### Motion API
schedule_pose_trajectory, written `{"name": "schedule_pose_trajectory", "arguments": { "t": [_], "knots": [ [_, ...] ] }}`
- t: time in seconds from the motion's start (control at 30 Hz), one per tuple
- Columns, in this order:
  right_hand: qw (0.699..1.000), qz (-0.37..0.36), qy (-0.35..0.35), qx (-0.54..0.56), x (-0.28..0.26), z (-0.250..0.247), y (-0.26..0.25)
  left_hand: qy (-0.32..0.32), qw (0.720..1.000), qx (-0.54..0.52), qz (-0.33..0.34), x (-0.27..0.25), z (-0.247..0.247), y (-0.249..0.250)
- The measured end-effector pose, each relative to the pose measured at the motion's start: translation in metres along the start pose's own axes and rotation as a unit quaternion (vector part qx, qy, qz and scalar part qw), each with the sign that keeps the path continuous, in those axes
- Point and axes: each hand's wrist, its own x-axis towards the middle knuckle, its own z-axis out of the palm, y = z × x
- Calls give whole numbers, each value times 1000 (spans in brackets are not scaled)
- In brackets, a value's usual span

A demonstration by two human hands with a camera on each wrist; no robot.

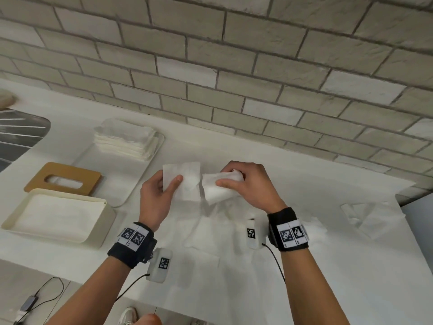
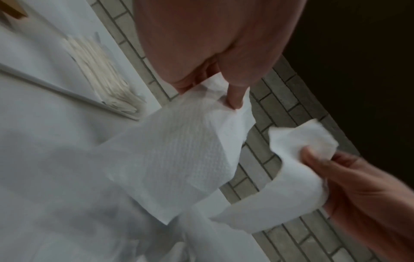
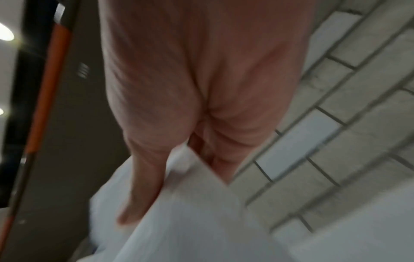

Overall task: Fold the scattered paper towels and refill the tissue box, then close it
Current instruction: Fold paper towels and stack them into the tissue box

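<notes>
Both hands hold one white paper towel (image 1: pixel 194 186) above the counter, in the middle of the head view. My left hand (image 1: pixel 161 188) pinches its left corner between thumb and fingers. My right hand (image 1: pixel 239 181) grips the bunched right end. The left wrist view shows the towel (image 2: pixel 179 150) sagging between the left hand (image 2: pixel 233 99) and the right hand (image 2: pixel 325 159). The right wrist view shows the right hand (image 3: pixel 161 186) on the towel (image 3: pixel 190 212), blurred. The cream tissue box (image 1: pixel 103 226) stands open at left with towels inside. Its wooden slotted lid (image 1: pixel 89 177) lies behind it.
A stack of folded towels (image 1: pixel 126 139) sits on a white tray (image 1: pixel 131 193) at the back left. More loose towels (image 1: pixel 367 216) lie on the white counter to the right and under my hands. A brick wall (image 1: pixel 234 66) runs behind; a sink (image 1: pixel 21 134) is at far left.
</notes>
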Motion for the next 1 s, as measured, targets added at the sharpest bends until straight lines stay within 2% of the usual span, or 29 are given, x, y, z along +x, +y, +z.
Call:
{"name": "schedule_pose_trajectory", "arguments": {
  "t": [0.07,0.13,0.23,0.4,0.63,0.7,0.8,0.9,1.0],
  "knots": [
    [997,-30,-66,-13,-6,-8,-29,-14,1000,-13,12,6,2,9],
    [995,-65,-77,-5,-7,-6,-52,-46,999,-18,20,10,0,17],
    [994,-108,8,-12,2,10,-71,-101,994,-48,17,12,-7,31],
    [993,-77,87,-12,27,46,-88,-129,982,-139,-17,8,-31,53],
    [989,-70,129,-17,35,105,-143,-123,973,-192,-33,13,-100,64],
    [988,-54,144,-1,38,127,-160,-130,977,-170,-7,12,-121,67],
    [983,-29,161,84,38,164,-187,-108,989,-80,65,14,-153,61],
    [977,42,120,170,30,207,-198,-60,991,-115,43,19,-185,49],
    [967,102,56,227,17,257,-184,32,988,-151,13,29,-228,36]
  ]
}}
